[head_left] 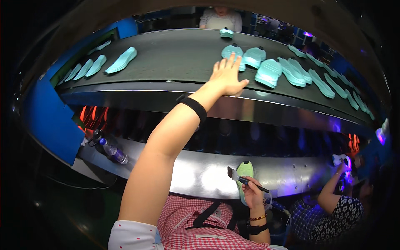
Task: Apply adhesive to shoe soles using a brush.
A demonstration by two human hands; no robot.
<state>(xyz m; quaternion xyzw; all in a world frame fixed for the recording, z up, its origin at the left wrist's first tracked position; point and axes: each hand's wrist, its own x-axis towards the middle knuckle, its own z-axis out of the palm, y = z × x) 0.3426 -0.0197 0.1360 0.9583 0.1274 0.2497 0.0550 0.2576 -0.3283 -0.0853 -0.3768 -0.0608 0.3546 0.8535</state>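
Teal soles (233,52) lie in rows on the dark conveyor belt (175,54); the left hand (227,75), fingers spread wide, reaches just beside one. The right hand (252,192) grips a brush (239,178) against a green sole (244,177), low near the lap.

Soles (268,71) lie on the conveyor belt (175,56), bottle (111,151) below left.

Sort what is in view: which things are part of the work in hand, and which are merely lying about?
In hand:
left hand reaching to the teal soles on the conveyor belt
right hand holding a brush and a green sole

Lying about:
plastic bottle on the lower metal ledge
co-worker's hand at the right, holding a white sole
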